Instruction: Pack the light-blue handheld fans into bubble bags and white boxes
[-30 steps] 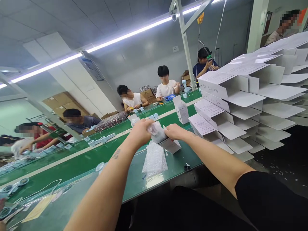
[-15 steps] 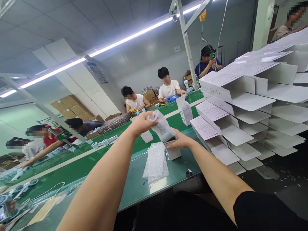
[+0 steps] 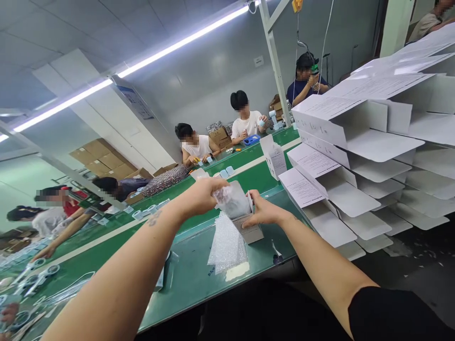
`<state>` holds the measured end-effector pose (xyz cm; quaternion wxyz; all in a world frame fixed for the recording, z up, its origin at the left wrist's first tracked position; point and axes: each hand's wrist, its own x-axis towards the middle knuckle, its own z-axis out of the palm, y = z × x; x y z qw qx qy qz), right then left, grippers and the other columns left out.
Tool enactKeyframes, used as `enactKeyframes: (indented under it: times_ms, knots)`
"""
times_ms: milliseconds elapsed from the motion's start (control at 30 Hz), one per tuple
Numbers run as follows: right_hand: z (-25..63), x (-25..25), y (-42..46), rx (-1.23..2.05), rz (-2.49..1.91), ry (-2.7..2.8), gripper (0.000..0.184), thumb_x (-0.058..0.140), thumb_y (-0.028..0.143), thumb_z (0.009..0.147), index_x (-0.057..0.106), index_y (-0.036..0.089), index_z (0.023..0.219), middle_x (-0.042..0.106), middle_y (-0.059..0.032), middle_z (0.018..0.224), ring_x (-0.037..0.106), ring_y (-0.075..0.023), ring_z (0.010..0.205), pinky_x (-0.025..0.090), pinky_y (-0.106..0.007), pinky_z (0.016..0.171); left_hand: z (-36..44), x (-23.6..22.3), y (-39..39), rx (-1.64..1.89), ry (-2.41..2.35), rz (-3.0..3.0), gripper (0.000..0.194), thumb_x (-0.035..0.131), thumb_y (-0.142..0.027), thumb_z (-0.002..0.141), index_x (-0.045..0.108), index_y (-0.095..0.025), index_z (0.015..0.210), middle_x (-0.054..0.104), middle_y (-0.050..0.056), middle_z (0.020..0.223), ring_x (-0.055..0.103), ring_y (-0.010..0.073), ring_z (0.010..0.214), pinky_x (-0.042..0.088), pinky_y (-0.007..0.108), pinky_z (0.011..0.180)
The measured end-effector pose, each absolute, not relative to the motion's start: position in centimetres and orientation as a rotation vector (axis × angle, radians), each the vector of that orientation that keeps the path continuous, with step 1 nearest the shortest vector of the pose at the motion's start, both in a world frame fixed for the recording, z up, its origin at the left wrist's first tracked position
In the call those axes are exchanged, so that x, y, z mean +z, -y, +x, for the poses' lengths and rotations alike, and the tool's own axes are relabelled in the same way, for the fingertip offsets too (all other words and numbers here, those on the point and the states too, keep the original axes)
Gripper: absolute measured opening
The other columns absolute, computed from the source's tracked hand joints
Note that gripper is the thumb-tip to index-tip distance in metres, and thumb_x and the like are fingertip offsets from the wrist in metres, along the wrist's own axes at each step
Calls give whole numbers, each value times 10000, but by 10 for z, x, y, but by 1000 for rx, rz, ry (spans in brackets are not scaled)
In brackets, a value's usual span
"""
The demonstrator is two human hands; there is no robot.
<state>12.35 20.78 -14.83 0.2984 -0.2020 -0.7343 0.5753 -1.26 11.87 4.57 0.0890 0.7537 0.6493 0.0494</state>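
My left hand (image 3: 203, 196) is closed on the upper end of a bubble-wrapped item (image 3: 234, 200), whose kind the wrapping hides. The item's lower part sits in the mouth of a small white box (image 3: 253, 233) standing on the green table. My right hand (image 3: 263, 209) grips that box, thumb on the near side and fingers at the raised flap. Flat bubble-wrap bags (image 3: 227, 248) lie in a small pile just left of the box.
Stacked open white boxes (image 3: 330, 175) rise on the right. Another filled white box (image 3: 273, 158) stands beyond my hands by the green conveyor belt (image 3: 117, 255). Light-blue parts (image 3: 42, 274) lie at left. Several co-workers (image 3: 245, 123) sit across the belt.
The wrapped item has gone lower into the box, and my left hand has come down with it. My right hand has shifted slightly up the box. The view has tilted a little.
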Motion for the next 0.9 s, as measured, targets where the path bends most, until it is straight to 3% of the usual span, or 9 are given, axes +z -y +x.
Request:
enactKeyframes:
  times_ms: [133,233,300,367,500,633,733,800,900]
  knots:
    - [113,-152,-203,1493,-448,2001,908,860,340,451,314,240,1170,428,-66,1197,509,-192,1009,464,-331,827,-7,39,-131,-265,-1840,2240,316,496,-106,645,663,-225,885,672,1,895,598,178,854,430,239,739]
    - [112,-157,-204,1526,-418,1958,927,844,327,494,293,240,1234,434,-76,1203,507,-197,1028,464,-338,829,1,10,-135,-522,-1933,2300,349,586,-141,678,622,-196,1021,653,65,964,600,219,904,441,278,756]
    - [115,-161,-205,1550,-448,1918,992,839,317,504,253,239,1300,423,-90,1223,495,-210,1067,463,-344,838,5,-11,-130,-518,-2031,2417,444,645,-237,710,560,-173,1141,620,116,1071,583,255,988,439,323,805]
    - [117,-164,-205,1570,-464,1904,1037,836,303,507,236,237,1350,421,-102,1237,482,-227,1105,462,-352,848,6,-28,-121,-432,-2140,2499,422,611,-378,778,554,-161,1136,610,138,1094,577,279,1023,419,396,868]
    - [116,-167,-200,1532,-473,1947,844,808,211,514,425,197,1266,522,-90,1180,530,-238,1048,467,-366,842,13,-46,-101,-435,-2101,2526,440,606,-516,769,607,-152,1017,627,147,1082,581,312,1039,291,554,995]
    - [114,-147,-193,1437,-568,1916,715,803,210,519,507,177,1169,605,-75,1069,582,-244,960,491,-368,784,0,-41,-69,114,-2121,2663,370,538,-492,834,606,-189,1035,657,106,1088,554,273,1106,226,537,1048]
    - [97,-114,-195,1308,-572,1919,737,813,297,543,503,203,1204,578,-92,1142,562,-267,1033,492,-381,813,-55,-39,-25,996,-2575,2378,303,469,-443,881,625,-203,977,687,66,1001,599,210,1002,360,390,968]
    - [67,-92,-199,1284,-515,1971,788,817,338,547,477,235,1251,548,-96,1199,558,-265,1052,492,-380,832,-110,-52,11,1357,-2972,1694,309,447,-434,874,632,-187,864,690,56,854,626,197,835,442,319,807]
    - [-12,-77,-206,1437,-457,2090,880,820,367,546,400,265,1313,556,-100,1175,610,-228,921,522,-361,745,-183,-95,60,1046,-3135,837,292,439,-404,831,621,-178,799,673,63,766,625,229,745,455,321,703]
